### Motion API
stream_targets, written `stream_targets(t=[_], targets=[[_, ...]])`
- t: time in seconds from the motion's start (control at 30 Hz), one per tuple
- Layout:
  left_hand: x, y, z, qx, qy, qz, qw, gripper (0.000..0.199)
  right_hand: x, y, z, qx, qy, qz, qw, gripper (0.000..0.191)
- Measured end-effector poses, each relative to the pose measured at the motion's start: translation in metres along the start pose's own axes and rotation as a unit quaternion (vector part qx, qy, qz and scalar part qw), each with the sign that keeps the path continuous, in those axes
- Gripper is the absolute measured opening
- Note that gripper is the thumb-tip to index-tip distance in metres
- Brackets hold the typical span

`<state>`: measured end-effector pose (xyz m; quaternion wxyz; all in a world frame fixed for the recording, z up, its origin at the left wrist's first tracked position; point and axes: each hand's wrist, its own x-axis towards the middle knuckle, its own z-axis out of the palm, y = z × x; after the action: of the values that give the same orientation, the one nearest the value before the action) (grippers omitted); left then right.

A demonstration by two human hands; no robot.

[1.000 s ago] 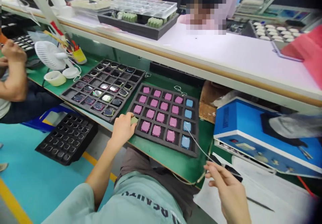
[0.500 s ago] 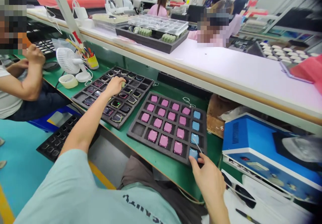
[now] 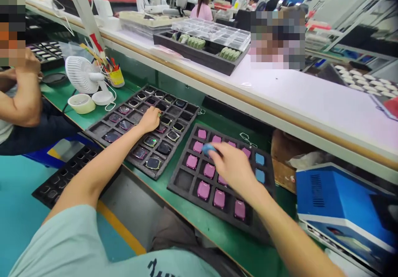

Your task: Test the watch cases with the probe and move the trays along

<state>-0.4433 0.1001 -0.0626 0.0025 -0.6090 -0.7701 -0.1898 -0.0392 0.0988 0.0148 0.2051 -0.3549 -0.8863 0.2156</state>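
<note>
My left hand (image 3: 149,119) rests over a black foam tray (image 3: 95,130) of square watch-like devices with dark screens. Its fingertips pinch a small greenish piece (image 3: 159,114). One device (image 3: 150,141) shows a green light near my palm. My right hand (image 3: 233,169) hovers over a second foam tray (image 3: 183,181) of pink square pads (image 3: 203,190), gripping a blue square pad (image 3: 209,148) between its fingers. Two more blue pads (image 3: 260,167) sit in that tray's right column. My hand hides several cells.
A co-worker's bare arm (image 3: 26,103) is at the far left. A white fan (image 3: 81,76), tape roll (image 3: 81,103) and pen cup (image 3: 116,78) stand on the green mat. A blue machine (image 3: 342,210) is at right. Trays line the white shelf (image 3: 280,82) above.
My right hand has moved up and left from the tray's lower right corner, carrying a blue pad over the pink pads. My left hand has shifted slightly right across its tray.
</note>
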Motion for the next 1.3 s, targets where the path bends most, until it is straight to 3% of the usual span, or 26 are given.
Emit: stream_targets(t=[0.07,0.13,0.2,0.27,0.47,0.6,0.67,0.73,0.83,0.9,0.97,1.03,1.1,1.2,1.3], targets=[[-0.008,0.004,0.0,-0.007,-0.001,-0.005,1.0,0.04,0.094,-0.018,0.031,-0.068,-0.057,-0.037,0.995,0.028],[-0.018,0.007,-0.002,-0.016,-0.004,-0.008,1.0,0.043,0.167,-0.031,0.064,-0.122,-0.086,-0.039,0.988,0.03],[-0.026,0.009,-0.008,-0.029,-0.012,-0.005,1.0,0.043,0.208,-0.039,0.09,-0.152,-0.099,-0.041,0.983,0.032],[-0.03,0.01,-0.017,-0.043,-0.023,0.004,0.999,0.038,0.22,-0.04,0.108,-0.159,-0.109,-0.049,0.98,0.034],[-0.035,0.01,-0.04,-0.081,-0.015,0.041,0.996,0.033,0.199,-0.034,0.123,-0.148,-0.124,-0.085,0.978,0.043],[-0.047,0.009,-0.045,-0.094,-0.024,0.03,0.995,0.033,0.188,-0.034,0.107,-0.119,-0.118,-0.082,0.982,0.04],[-0.052,0.008,-0.047,-0.093,-0.038,0.016,0.995,0.033,0.172,-0.02,0.078,-0.09,-0.082,-0.071,0.99,0.042],[-0.051,0.006,-0.049,-0.088,-0.044,0.003,0.995,0.034,0.141,0.009,0.033,-0.061,-0.028,-0.043,0.997,0.042],[-0.036,0.002,-0.05,-0.063,-0.021,0.0,0.998,0.035,0.066,0.061,-0.041,-0.055,0.03,0.061,0.996,0.036],[-0.024,0.008,-0.049,-0.032,0.015,0.015,0.999,0.036,0.007,0.085,-0.073,-0.077,0.031,0.165,0.983,0.028],[-0.017,0.035,-0.049,-0.02,0.049,0.058,0.997,0.036,-0.044,0.098,-0.08,-0.093,-0.003,0.263,0.96,0.023],[-0.018,0.087,-0.047,-0.033,0.049,0.123,0.991,0.038,-0.08,0.101,-0.069,-0.114,-0.043,0.336,0.934,0.021],[-0.023,0.16,-0.036,-0.047,-0.005,0.199,0.979,0.034,-0.098,0.096,-0.05,-0.147,-0.063,0.384,0.909,0.026],[-0.031,0.279,0.0,-0.039,-0.131,0.338,0.931,0.029,-0.108,0.087,-0.028,-0.163,-0.04,0.434,0.885,0.038],[-0.036,0.368,0.043,-0.017,-0.193,0.363,0.911,0.034,-0.113,0.09,-0.017,-0.089,0.026,0.459,0.884,0.042]])
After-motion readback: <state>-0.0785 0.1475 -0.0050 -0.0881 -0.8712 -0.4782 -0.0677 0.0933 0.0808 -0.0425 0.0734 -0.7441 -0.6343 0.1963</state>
